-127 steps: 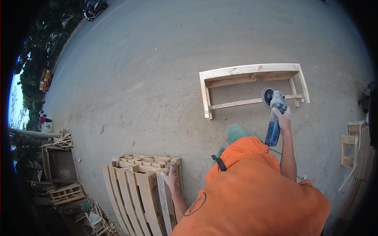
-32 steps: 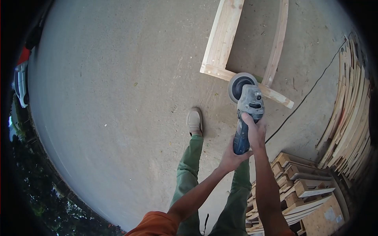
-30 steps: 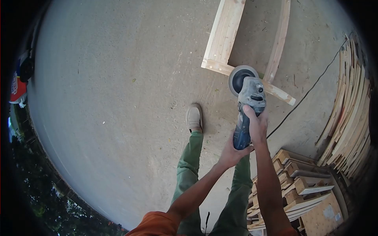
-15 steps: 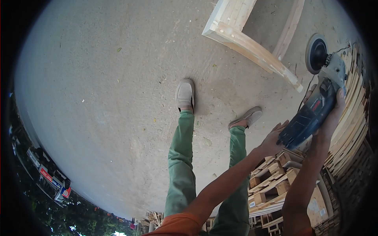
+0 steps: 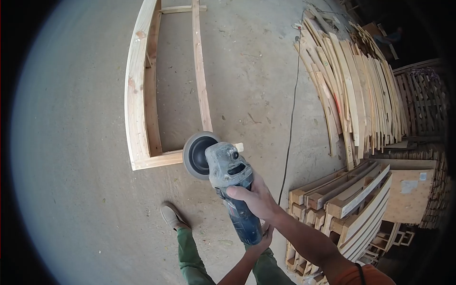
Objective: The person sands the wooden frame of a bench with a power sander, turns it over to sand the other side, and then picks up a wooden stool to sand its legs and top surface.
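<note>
An angle grinder point(image 5: 243, 219) with a blue body and grey, dusty head is held in front of me. My right hand point(image 5: 257, 197) wraps the body just behind the head, thumb across the top. At the rear end, my left hand point(image 5: 267, 237) grips the grinder from beneath, most of its fingers hidden. The round disc point(image 5: 191, 156) points left and overlaps the near end of a wooden frame point(image 5: 137, 90) in this view. That frame of pale boards lies on the floor, running away from me.
A black cord point(image 5: 293, 99) runs along the concrete floor point(image 5: 85, 142) to the right of the frame. Long loose boards point(image 5: 351, 90) are piled farther right. Stacked pallets point(image 5: 332, 204) stand near my right arm, with a plywood panel point(image 5: 409, 194) behind them.
The view has turned rightward. The grinder has swung from the right side to the middle, its disc now over the frame's near end. Both hands keep hold of it.
</note>
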Action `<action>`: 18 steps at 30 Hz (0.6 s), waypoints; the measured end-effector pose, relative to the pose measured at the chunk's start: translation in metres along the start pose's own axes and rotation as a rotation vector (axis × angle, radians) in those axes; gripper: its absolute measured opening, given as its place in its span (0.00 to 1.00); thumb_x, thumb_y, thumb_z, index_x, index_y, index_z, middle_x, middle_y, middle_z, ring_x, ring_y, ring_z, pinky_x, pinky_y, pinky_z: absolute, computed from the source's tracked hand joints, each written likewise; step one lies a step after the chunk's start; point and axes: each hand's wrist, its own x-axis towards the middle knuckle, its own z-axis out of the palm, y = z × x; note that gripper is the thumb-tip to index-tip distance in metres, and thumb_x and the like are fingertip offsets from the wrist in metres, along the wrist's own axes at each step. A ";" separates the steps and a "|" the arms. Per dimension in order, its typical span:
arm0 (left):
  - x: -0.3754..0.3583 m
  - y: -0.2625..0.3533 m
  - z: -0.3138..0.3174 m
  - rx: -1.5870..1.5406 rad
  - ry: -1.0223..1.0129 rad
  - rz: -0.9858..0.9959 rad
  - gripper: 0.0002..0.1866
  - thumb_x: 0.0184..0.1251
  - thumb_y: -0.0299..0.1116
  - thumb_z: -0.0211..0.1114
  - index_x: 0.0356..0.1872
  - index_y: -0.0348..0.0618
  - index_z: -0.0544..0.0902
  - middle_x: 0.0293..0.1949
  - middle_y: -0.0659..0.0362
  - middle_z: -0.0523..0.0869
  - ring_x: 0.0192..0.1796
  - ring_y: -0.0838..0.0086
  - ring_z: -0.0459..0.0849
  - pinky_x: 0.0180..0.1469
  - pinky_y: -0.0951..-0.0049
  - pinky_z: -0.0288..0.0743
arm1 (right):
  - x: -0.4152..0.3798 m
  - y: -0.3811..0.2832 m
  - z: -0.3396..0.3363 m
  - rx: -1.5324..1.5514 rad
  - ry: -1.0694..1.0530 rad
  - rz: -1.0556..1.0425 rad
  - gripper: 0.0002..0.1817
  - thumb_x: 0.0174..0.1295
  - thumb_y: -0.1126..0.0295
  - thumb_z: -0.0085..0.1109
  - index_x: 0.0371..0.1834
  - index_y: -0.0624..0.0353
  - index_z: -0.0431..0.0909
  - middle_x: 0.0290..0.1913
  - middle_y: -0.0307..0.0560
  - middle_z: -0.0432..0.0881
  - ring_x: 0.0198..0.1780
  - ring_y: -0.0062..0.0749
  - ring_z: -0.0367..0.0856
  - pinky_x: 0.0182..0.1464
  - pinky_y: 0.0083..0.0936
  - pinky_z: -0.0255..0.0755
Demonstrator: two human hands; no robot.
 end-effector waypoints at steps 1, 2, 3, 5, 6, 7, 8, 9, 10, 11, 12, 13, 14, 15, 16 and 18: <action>-0.008 0.017 -0.004 0.058 -0.095 -0.107 0.17 0.76 0.28 0.55 0.61 0.38 0.78 0.49 0.44 0.88 0.46 0.57 0.89 0.51 0.65 0.80 | -0.004 0.000 -0.010 0.001 0.009 -0.007 0.41 0.59 0.57 0.72 0.71 0.65 0.64 0.60 0.51 0.77 0.61 0.34 0.76 0.66 0.33 0.68; -0.010 0.034 -0.010 -0.183 -0.027 -0.078 0.17 0.78 0.30 0.53 0.62 0.37 0.77 0.47 0.46 0.89 0.45 0.59 0.90 0.49 0.66 0.80 | -0.005 0.001 -0.018 0.024 0.024 0.013 0.41 0.59 0.57 0.72 0.71 0.65 0.64 0.60 0.51 0.77 0.61 0.33 0.76 0.66 0.33 0.69; -0.009 0.043 -0.010 -0.418 0.040 -0.047 0.17 0.80 0.32 0.52 0.63 0.37 0.76 0.45 0.47 0.89 0.43 0.61 0.91 0.46 0.67 0.81 | -0.008 0.001 -0.028 0.052 0.036 0.029 0.41 0.60 0.57 0.71 0.71 0.65 0.64 0.60 0.51 0.77 0.61 0.33 0.76 0.65 0.32 0.69; -0.020 0.021 0.015 -0.381 0.052 -0.006 0.18 0.81 0.33 0.52 0.64 0.36 0.75 0.42 0.48 0.90 0.43 0.63 0.91 0.44 0.67 0.81 | -0.013 0.002 -0.048 0.047 0.061 0.040 0.40 0.60 0.58 0.71 0.71 0.65 0.64 0.60 0.51 0.78 0.61 0.33 0.76 0.65 0.32 0.70; -0.026 0.012 0.024 -0.354 0.072 0.026 0.18 0.82 0.35 0.51 0.64 0.35 0.75 0.38 0.49 0.90 0.43 0.65 0.92 0.42 0.66 0.81 | -0.016 0.004 -0.055 0.036 0.079 0.064 0.40 0.60 0.58 0.71 0.71 0.65 0.63 0.60 0.51 0.78 0.61 0.33 0.77 0.64 0.32 0.71; -0.029 0.021 0.019 -0.348 0.068 0.032 0.18 0.82 0.35 0.51 0.64 0.35 0.75 0.38 0.49 0.90 0.43 0.65 0.92 0.42 0.66 0.81 | -0.017 0.010 -0.061 0.039 0.083 0.056 0.40 0.60 0.58 0.71 0.71 0.65 0.63 0.60 0.51 0.78 0.61 0.33 0.77 0.64 0.32 0.71; -0.038 0.032 0.011 -0.381 -0.023 -0.056 0.18 0.82 0.36 0.52 0.64 0.35 0.75 0.39 0.50 0.90 0.44 0.66 0.92 0.43 0.66 0.81 | -0.020 0.018 -0.067 0.076 0.109 0.055 0.40 0.61 0.58 0.70 0.71 0.65 0.64 0.59 0.50 0.78 0.60 0.33 0.77 0.63 0.32 0.72; -0.040 0.040 0.005 -0.415 -0.114 -0.137 0.19 0.82 0.36 0.53 0.64 0.35 0.75 0.40 0.50 0.90 0.45 0.68 0.92 0.44 0.66 0.81 | -0.022 0.021 -0.073 0.108 0.137 0.049 0.39 0.61 0.59 0.70 0.71 0.65 0.64 0.57 0.50 0.79 0.59 0.33 0.78 0.62 0.32 0.72; -0.041 0.041 0.006 -0.414 -0.124 -0.126 0.19 0.82 0.36 0.53 0.64 0.35 0.75 0.40 0.50 0.90 0.45 0.68 0.92 0.44 0.66 0.81 | -0.025 0.022 -0.076 0.106 0.149 0.039 0.39 0.61 0.59 0.70 0.71 0.65 0.64 0.57 0.50 0.79 0.59 0.33 0.78 0.62 0.32 0.72; -0.045 0.039 0.007 -0.356 -0.193 -0.146 0.19 0.82 0.36 0.53 0.65 0.35 0.75 0.41 0.49 0.90 0.45 0.68 0.92 0.45 0.67 0.82 | -0.027 0.021 -0.079 0.148 0.158 0.084 0.39 0.61 0.59 0.70 0.70 0.65 0.64 0.57 0.50 0.79 0.59 0.34 0.78 0.62 0.32 0.72; -0.053 0.035 0.009 -0.295 -0.261 -0.172 0.19 0.82 0.36 0.52 0.65 0.35 0.74 0.42 0.49 0.90 0.44 0.67 0.92 0.45 0.68 0.82 | -0.030 0.023 -0.079 0.196 0.166 0.133 0.38 0.61 0.60 0.70 0.70 0.65 0.64 0.56 0.50 0.79 0.58 0.34 0.78 0.63 0.32 0.72; -0.058 0.033 0.014 -0.388 -0.295 -0.251 0.24 0.80 0.41 0.57 0.70 0.43 0.71 0.45 0.49 0.89 0.44 0.67 0.91 0.47 0.66 0.81 | -0.031 0.026 -0.081 0.190 0.180 0.160 0.38 0.61 0.58 0.70 0.69 0.66 0.65 0.57 0.51 0.77 0.59 0.35 0.77 0.63 0.33 0.72; -0.063 0.031 0.019 -0.383 -0.298 -0.248 0.24 0.80 0.41 0.57 0.70 0.43 0.71 0.45 0.49 0.89 0.44 0.67 0.91 0.47 0.66 0.81 | -0.030 0.034 -0.083 0.192 0.183 0.154 0.38 0.61 0.58 0.70 0.69 0.66 0.65 0.57 0.51 0.77 0.59 0.35 0.77 0.63 0.33 0.72; -0.069 0.040 0.016 -0.302 -0.279 -0.177 0.26 0.78 0.44 0.57 0.72 0.46 0.70 0.38 0.48 0.89 0.37 0.63 0.90 0.41 0.61 0.81 | -0.030 0.045 -0.085 0.136 0.199 0.136 0.39 0.61 0.56 0.70 0.69 0.66 0.65 0.58 0.52 0.77 0.59 0.36 0.77 0.63 0.34 0.71; -0.072 0.047 0.011 -0.222 -0.260 -0.106 0.28 0.77 0.46 0.58 0.74 0.50 0.69 0.31 0.47 0.90 0.30 0.58 0.89 0.35 0.56 0.81 | -0.029 0.052 -0.086 0.080 0.217 0.119 0.40 0.60 0.55 0.70 0.70 0.66 0.65 0.59 0.53 0.76 0.60 0.36 0.77 0.63 0.34 0.71; -0.078 0.050 0.003 -0.125 -0.334 -0.127 0.27 0.77 0.45 0.58 0.72 0.50 0.71 0.30 0.48 0.89 0.30 0.59 0.89 0.34 0.57 0.81 | -0.032 0.061 -0.086 0.043 0.217 0.123 0.41 0.60 0.53 0.70 0.70 0.66 0.65 0.59 0.54 0.75 0.60 0.37 0.77 0.63 0.34 0.71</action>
